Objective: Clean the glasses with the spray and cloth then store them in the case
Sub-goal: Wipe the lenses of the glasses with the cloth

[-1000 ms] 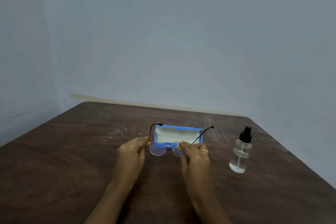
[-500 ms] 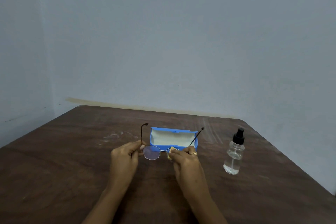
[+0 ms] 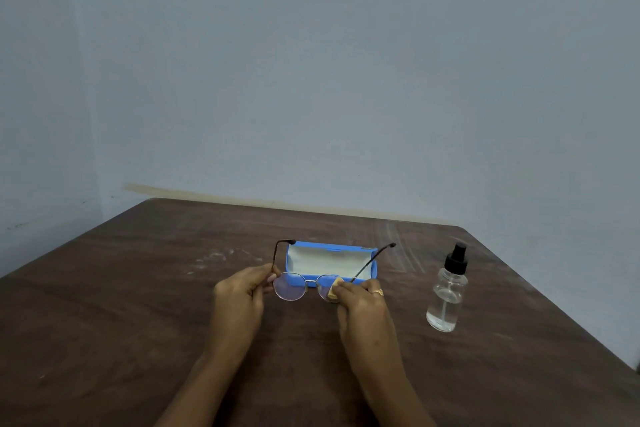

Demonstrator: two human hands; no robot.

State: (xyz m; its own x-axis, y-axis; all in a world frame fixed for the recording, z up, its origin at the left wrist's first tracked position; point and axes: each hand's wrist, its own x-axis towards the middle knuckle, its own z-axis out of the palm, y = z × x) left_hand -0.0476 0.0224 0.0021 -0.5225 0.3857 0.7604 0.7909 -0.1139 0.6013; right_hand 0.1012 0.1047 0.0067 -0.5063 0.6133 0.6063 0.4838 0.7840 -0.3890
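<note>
Two hands work a pair of glasses [image 3: 290,289] above the brown surface [image 3: 138,305].

At 9 o'clock of the frame, the left hand [image 3: 239,295] has its grip pinched on the rim by the hinge, with both temples unfolded and pointing to 12 o'clock. The blue case [image 3: 329,262] lies open on the surface just beyond the glasses at 12 o'clock, pale lining up. The right hand [image 3: 360,305] has its grip closed on a small yellow cloth [image 3: 334,289], which seems to be pressed on the right lens. At 3 o'clock of that hand, well apart, the clear spray bottle [image 3: 446,298] stands upright.
</note>
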